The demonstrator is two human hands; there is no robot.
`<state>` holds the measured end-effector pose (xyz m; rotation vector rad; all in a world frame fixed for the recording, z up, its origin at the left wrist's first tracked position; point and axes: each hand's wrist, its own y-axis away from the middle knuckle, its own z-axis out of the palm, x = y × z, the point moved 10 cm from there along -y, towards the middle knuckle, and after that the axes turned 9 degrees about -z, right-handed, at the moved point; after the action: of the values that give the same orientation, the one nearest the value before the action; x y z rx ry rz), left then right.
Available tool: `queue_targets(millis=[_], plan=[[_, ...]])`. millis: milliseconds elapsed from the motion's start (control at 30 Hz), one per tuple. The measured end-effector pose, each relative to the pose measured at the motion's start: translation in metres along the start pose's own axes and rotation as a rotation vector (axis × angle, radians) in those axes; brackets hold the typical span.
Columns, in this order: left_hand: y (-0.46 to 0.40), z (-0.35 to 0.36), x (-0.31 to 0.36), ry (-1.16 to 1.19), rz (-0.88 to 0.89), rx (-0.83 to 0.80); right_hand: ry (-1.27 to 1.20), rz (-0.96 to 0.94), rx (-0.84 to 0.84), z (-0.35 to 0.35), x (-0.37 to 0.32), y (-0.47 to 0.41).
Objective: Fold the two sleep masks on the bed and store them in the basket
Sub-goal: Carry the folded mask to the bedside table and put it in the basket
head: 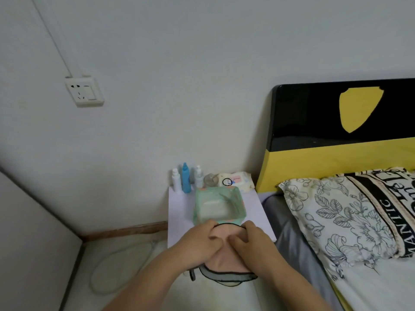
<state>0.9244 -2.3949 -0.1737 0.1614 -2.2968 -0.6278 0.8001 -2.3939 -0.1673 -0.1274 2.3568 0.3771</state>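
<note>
Both hands meet at about six o'clock in the head view, just in front of the nightstand (179, 212). The left hand (197, 245) and the right hand (251, 243) are closed together on a pink sleep mask (226, 258) with a dark edge, the fingers (215, 240) of the left pressing into the pink cloth from nine o'clock and those of the right from three o'clock. A second sleep mask (226, 279) (grey-green, also dark-edged) shows just below the pink one, toward six o'clock; whether either hand grips it as well cannot be told. A dark strap (192, 273) hangs from the bundle at its seven o'clock side.

The green basket (198, 198) stands on the pale nightstand at twelve o'clock from the hands, its near rim just beyond the fingertips; the masks are held in front of it, not inside. Something pale lies on its bottom, too blurred to name.

Behind the basket, against the wall, stand a white bottle (175, 179), a blue bottle (186, 178) and a clear bottle (198, 178), with a wipes pack (238, 181) at their three o'clock side.

At three o'clock from the hands lies the bed (296, 248) with a grey sheet, a flower-printed pillow (332, 216) and a black and yellow headboard (314, 122). A wall socket (84, 92) sits at ten o'clock, a pale hose (101, 270) lies looped on the floor at eight o'clock
</note>
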Motion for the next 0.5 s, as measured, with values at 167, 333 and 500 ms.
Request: queue_targets(millis=[167, 333, 500], plan=[[-0.066, -0.009, 0.014, 0.022, -0.025, -0.013, -0.012, 0.004, -0.028, -0.012, 0.017, -0.068], [-0.138, -0.015, 0.029, 0.047, -0.087, 0.005, -0.025, -0.014, -0.069, -0.027, 0.041, -0.143], [-0.193, -0.017, 0.027, 0.108, -0.152, -0.010, -0.021, -0.026, -0.149, -0.022, 0.063, -0.205]])
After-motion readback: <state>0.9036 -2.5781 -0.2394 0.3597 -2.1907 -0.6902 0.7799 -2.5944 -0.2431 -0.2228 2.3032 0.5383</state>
